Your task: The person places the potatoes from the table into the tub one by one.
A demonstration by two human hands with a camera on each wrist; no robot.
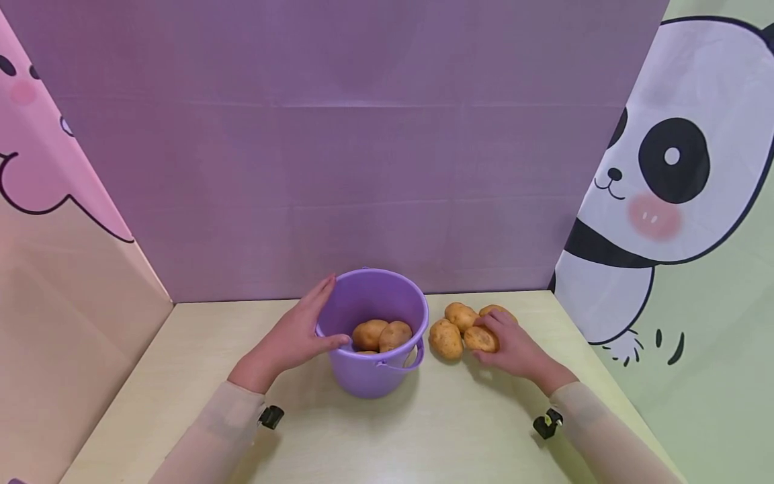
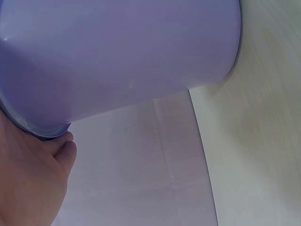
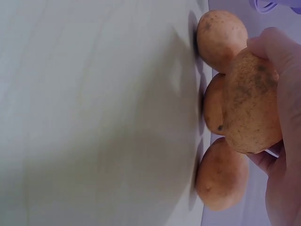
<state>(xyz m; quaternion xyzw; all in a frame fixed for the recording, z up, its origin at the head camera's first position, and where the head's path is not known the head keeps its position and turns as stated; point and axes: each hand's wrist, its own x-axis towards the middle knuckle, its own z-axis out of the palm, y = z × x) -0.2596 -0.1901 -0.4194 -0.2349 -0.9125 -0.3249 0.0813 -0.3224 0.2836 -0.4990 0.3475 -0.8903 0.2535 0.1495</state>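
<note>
A purple bucket (image 1: 369,376) stands upright on the table, with several potatoes (image 1: 370,334) inside. My left hand (image 1: 296,336) holds its rim at the left, thumb on the near edge and fingers along the far left. The left wrist view shows the fingertips at the rim of the bucket (image 2: 127,56). To the right of the bucket, my right hand (image 1: 514,346) grips a potato (image 3: 251,101) between thumb and fingers. Beside it lie three more potatoes: one nearest the bucket (image 1: 445,339), one behind (image 1: 461,314), and one partly hidden by the hand (image 1: 498,312).
The bucket's handle (image 1: 408,366) hangs down at its near right side. Behind the pale wooden table (image 1: 375,444) rises a purple backdrop (image 1: 363,168). A panda print (image 1: 653,222) covers the right wall, and a pink cartoon print (image 1: 42,154) the left.
</note>
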